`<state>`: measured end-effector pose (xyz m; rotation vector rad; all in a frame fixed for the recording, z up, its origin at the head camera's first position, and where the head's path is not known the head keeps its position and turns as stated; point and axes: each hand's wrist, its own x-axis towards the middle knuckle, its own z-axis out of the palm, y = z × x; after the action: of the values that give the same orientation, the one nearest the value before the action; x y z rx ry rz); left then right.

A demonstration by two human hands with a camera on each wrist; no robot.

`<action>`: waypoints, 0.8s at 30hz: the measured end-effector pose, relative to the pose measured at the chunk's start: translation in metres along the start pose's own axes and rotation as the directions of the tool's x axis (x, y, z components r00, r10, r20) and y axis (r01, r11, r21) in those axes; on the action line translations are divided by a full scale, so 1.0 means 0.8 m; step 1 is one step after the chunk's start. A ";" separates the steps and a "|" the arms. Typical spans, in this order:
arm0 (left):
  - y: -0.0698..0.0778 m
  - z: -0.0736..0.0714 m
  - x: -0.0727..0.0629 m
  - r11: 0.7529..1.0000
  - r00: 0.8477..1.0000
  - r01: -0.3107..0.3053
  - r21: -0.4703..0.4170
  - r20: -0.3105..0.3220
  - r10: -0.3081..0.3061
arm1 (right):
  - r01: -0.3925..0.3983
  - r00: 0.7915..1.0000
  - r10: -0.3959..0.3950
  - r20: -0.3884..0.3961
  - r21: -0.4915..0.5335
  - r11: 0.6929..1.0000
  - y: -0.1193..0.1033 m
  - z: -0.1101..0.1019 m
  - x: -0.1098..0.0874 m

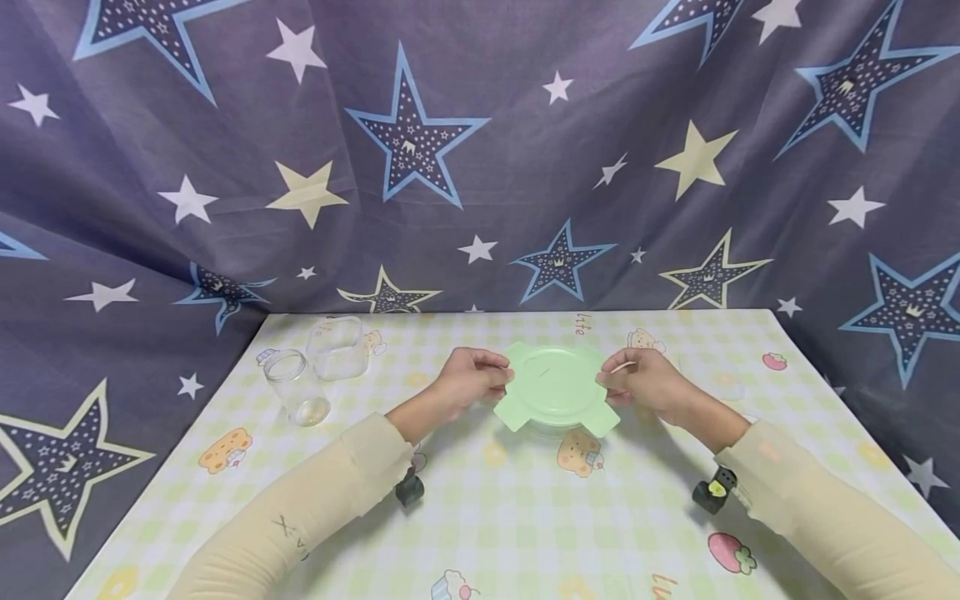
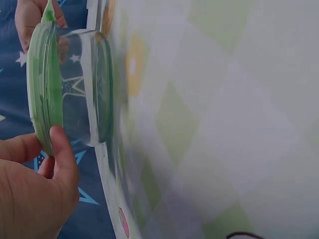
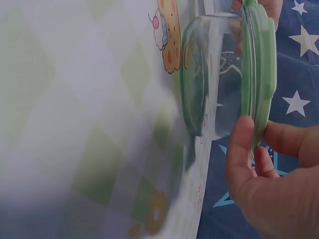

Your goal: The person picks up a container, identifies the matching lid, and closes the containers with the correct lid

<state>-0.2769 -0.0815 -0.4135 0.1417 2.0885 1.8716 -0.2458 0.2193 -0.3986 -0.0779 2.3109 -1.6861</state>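
Note:
A light green lid (image 1: 555,383) with flaps sticking out around its edge sits on top of a round clear glass container (image 2: 77,84). The container's base is right at the checked tablecloth. On the left side, my left hand (image 1: 474,382) pinches the lid's edge between thumb and fingers. Opposite it, my right hand (image 1: 647,383) holds the right edge the same way, thumb and fingers on the lid rim (image 3: 259,74). Two flaps toward me stand out from the lid, free of both hands.
A clear jar (image 1: 297,387) stands at the left of the table, with a clear squarish container (image 1: 337,350) just behind it. The checked tablecloth (image 1: 510,525) has printed bears and strawberries. A starry curtain (image 1: 480,167) hangs behind the table.

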 end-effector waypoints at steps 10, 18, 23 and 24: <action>0.004 -0.001 0.016 0.998 0.999 -0.014 0.068 -0.046 0.017 | -0.031 0.999 0.030 0.017 0.091 0.995 0.001 0.005 -0.002; 0.004 -0.001 0.017 0.998 0.999 0.003 0.061 -0.039 0.000 | -0.021 1.000 0.021 0.005 -0.116 0.993 -0.009 -0.003 -0.003; 0.000 -0.001 0.013 0.997 0.999 0.048 0.063 -0.015 -0.047 | 0.060 0.991 -0.103 -0.087 -0.394 0.917 -0.015 -0.008 -0.001; -0.001 -0.001 0.011 0.996 0.998 0.060 0.062 -0.010 -0.060 | 0.082 0.985 -0.140 -0.102 -0.438 0.895 -0.015 -0.008 0.000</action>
<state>-0.2852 -0.0799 -0.4158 0.0856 2.1332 1.7761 -0.2490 0.2216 -0.3855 -0.1971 2.7923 -1.2207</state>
